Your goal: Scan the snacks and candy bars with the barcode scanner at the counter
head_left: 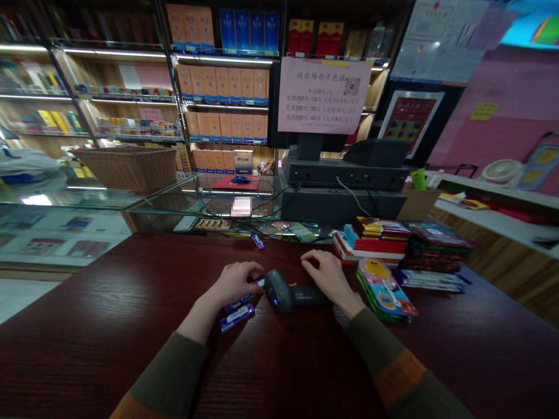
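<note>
The left hand [236,284] is grasping a purple packet [258,283], its fingers curving over the packet's far end. Two more packets [237,318] are lying under the wrist, touching each other, on the dark wooden counter [109,355]. A single packet [257,241] is lying apart, near the counter's far edge.

The barcode scanner [278,291] is lying on its side between the hands, its head just beside the held packet. The right hand [327,278] is resting open and palm down over the scanner's grip, not clenched.

To the right, stacked books [375,241] and a pile of picture books [384,289] are sitting on the counter. Behind the counter, a glass display case [87,198] is standing, with a wicker basket [126,167] on top.
</note>
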Motion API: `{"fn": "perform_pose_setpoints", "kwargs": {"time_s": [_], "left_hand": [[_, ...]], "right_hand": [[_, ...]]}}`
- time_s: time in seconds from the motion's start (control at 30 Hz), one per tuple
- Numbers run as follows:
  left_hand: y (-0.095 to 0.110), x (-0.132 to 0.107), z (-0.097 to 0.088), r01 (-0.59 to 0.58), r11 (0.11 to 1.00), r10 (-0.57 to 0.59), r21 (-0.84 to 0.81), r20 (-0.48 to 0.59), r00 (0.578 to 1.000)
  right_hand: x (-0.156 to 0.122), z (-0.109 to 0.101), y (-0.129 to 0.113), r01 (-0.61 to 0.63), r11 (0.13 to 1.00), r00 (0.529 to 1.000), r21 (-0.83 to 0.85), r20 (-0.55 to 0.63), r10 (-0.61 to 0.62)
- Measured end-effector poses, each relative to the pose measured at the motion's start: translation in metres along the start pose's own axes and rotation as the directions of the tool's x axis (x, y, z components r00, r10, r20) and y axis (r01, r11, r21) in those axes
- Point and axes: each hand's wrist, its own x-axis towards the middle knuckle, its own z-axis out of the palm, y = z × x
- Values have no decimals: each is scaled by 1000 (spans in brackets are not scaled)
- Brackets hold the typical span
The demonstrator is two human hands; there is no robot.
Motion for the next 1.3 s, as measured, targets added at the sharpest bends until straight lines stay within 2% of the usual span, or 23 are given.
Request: {"fn": "perform_pose_setpoints", "kwargs": {"time_s": [0.17, 0.37, 0.47, 0.67, 0.9, 1.03, 1.2, 1.3], "left_hand": [[0, 1, 6, -8, 1000, 8, -2, -81, 997], [-7, 5, 8, -46, 992, 19, -115, -226, 974], [-8, 9, 9, -120, 972, 49, -203, -327, 944], [2, 9, 5, -222, 926, 28, -307, -529, 848], [17, 3, 5, -315, 909, 103, -272, -586, 804], [22, 3, 9, -344, 913, 139, -219, -624, 769], [26, 3, 11, -408, 901, 215, -149, -664, 716], [28, 2, 11, -421, 900, 242, -115, -671, 701]], "right_hand": [[-2, -1, -6, 1, 1000, 1000, 21, -5, -1], [2, 1, -11, 8, 998, 1000, 69, -16, -7], [4, 2, -15, 18, 996, 1000, 87, -13, -17], [8, 2, -25, 17, 991, 1000, 135, -27, -13], [6, 8, -34, -46, 922, 999, 384, 1, 49], [5, 10, -33, -56, 882, 998, 467, 30, 47], [6, 13, -32, -101, 744, 995, 660, 70, 73], [5, 14, -33, -105, 733, 994, 672, 67, 81]]}}
